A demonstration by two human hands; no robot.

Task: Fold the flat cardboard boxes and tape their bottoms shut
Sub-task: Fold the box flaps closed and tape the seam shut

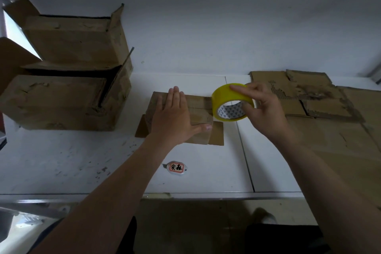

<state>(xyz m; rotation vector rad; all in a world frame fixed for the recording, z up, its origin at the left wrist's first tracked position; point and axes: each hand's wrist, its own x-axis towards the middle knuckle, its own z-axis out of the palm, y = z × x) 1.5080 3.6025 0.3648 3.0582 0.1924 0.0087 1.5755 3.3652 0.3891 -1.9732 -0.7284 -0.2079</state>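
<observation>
The small box [199, 109] I'm working on sits mid-table with its bottom turned up and the flaps folded in, while spare flaps lie out on the table [206, 179] at its base. My left grip [173, 117] is spread flat on top of it, fingers straight and together, thumb stretched along the near edge, pressing the flaps down. My right grip [266, 113] pinches the yellow tape roll [231, 97] — fingers over the outer face, thumb at the rim of the core — and holds it right at the box's right edge. I take this to be the taping step for this box; whether a strip is already stuck to the seam I can't tell from here. The next move, as I judge it, needs the tape drawn taut along the seam while the left keeps the flaps from springing up, then a firm rub-down. Nearer me on the table lies a small white oval tag [176, 168]. Flat cardboard sheets [321, 121] wait to the right, and two folded open boxes [68, 80] stand stacked at the left — against the wall.
</observation>
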